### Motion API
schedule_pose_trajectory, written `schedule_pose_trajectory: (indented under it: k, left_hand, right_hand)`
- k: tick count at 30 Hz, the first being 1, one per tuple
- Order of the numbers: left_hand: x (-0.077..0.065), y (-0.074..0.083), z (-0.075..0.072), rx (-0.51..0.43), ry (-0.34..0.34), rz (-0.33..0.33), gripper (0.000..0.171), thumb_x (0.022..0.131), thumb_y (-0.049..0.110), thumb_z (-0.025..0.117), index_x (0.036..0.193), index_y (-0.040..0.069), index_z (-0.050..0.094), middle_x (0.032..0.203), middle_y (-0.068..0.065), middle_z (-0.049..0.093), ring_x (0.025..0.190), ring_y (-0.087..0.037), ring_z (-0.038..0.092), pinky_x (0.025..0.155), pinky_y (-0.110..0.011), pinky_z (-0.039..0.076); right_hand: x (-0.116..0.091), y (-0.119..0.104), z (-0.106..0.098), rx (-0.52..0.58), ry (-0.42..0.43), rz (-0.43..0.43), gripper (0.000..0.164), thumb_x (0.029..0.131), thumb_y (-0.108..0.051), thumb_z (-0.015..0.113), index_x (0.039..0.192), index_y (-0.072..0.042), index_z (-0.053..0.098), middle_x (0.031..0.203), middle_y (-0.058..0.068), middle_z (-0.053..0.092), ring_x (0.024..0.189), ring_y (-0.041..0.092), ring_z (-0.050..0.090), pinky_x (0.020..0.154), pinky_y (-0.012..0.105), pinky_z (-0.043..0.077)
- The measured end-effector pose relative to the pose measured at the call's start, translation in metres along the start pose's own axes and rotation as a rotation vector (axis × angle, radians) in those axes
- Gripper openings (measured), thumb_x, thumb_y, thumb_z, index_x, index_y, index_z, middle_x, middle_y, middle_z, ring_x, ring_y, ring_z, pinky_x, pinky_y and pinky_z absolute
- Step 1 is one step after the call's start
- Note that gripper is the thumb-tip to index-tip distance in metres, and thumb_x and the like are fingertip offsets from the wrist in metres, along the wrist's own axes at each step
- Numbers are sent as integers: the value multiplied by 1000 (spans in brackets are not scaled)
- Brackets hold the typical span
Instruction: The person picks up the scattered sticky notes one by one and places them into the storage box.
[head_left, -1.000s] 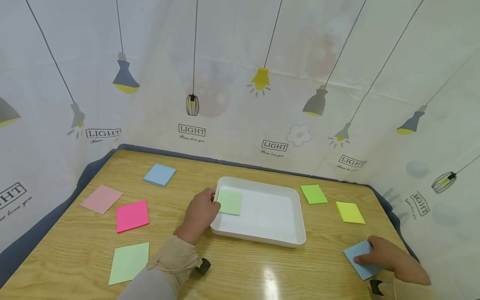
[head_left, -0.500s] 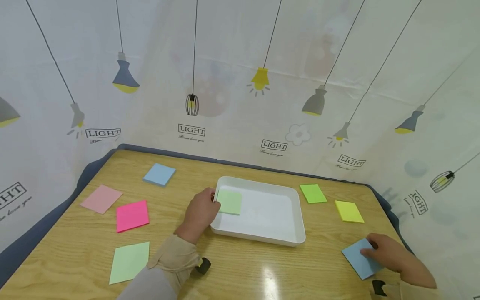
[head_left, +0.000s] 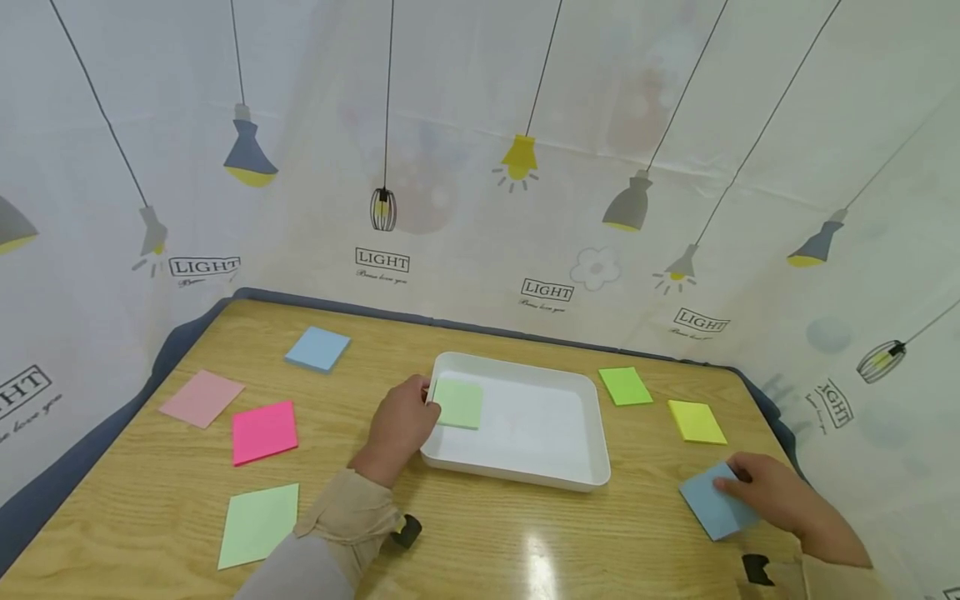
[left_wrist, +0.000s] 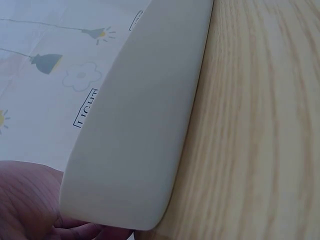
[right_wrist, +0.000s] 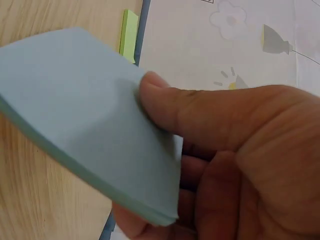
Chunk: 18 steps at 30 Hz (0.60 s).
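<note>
Between thumb and fingers my right hand (head_left: 776, 493) pinches a blue sticky note pad (head_left: 716, 502) at the table's right side. Close up in the right wrist view, the thumb lies on top of the pad (right_wrist: 95, 115) and the fingers are underneath. My left hand (head_left: 399, 427) grips the left wall of a white rectangular tray (head_left: 540, 437), thumb at the rim. One light green sticky note pad (head_left: 460, 404) lies inside the tray at its left end. The left wrist view shows the tray's outer wall (left_wrist: 135, 115) with the palm beside it.
On the left of the wooden table (head_left: 450, 550) lie a blue pad (head_left: 318, 348), a pale pink pad (head_left: 202, 398), a bright pink pad (head_left: 265, 432) and a light green pad (head_left: 259, 525). Right of the tray are a lime green pad (head_left: 626, 386) and a yellow pad (head_left: 697, 422).
My right hand has lifted the blue pad and moved it slightly away from me, with the thumb now nearer the pad's edge. The left hand and the tray hold still.
</note>
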<state>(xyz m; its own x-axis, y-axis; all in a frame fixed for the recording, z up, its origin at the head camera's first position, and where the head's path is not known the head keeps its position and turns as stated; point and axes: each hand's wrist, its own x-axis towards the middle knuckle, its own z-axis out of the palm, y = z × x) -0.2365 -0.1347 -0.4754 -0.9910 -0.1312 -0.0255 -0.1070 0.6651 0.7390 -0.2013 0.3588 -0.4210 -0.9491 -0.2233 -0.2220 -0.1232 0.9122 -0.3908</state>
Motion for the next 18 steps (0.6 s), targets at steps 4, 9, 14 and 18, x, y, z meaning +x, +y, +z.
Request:
schedule_pose_trajectory:
  k: [4, 9, 14, 18]
  left_hand:
    - [0, -1, -1, -11, -8, -7, 32, 88, 20, 53, 118, 9, 56, 103, -5, 64, 82, -17, 56, 69, -36, 50]
    - [0, 0, -1, -12, -9, -10, 32, 88, 20, 53, 118, 10, 56, 103, -5, 65, 83, -17, 56, 70, -37, 50]
    - [0, -1, -1, -10, -9, -14, 33, 88, 20, 53, 119, 10, 56, 104, -5, 65, 84, -17, 57, 70, -37, 51]
    - [0, -1, -1, -10, -11, -15, 33, 88, 20, 53, 119, 10, 56, 103, -5, 64, 83, -17, 56, 70, -37, 50]
  right_hand:
    - [5, 2, -2, -2, 42, -15, 35, 90, -33, 58, 71, -9, 40, 62, -1, 31, 53, 13, 33, 50, 29, 31]
    - [11, -1, -4, 66, 74, 10, 34, 92, -38, 54, 82, -7, 49, 65, 3, 40, 56, 16, 39, 50, 30, 36]
    - [20, -13, -1, 289, 52, 36, 39, 93, -38, 52, 103, 0, 52, 84, 11, 58, 70, 20, 55, 59, 35, 50]
    - [27, -27, -1, 395, 20, 25, 41, 94, -34, 52, 109, 3, 49, 99, 17, 59, 82, 22, 58, 67, 37, 53]
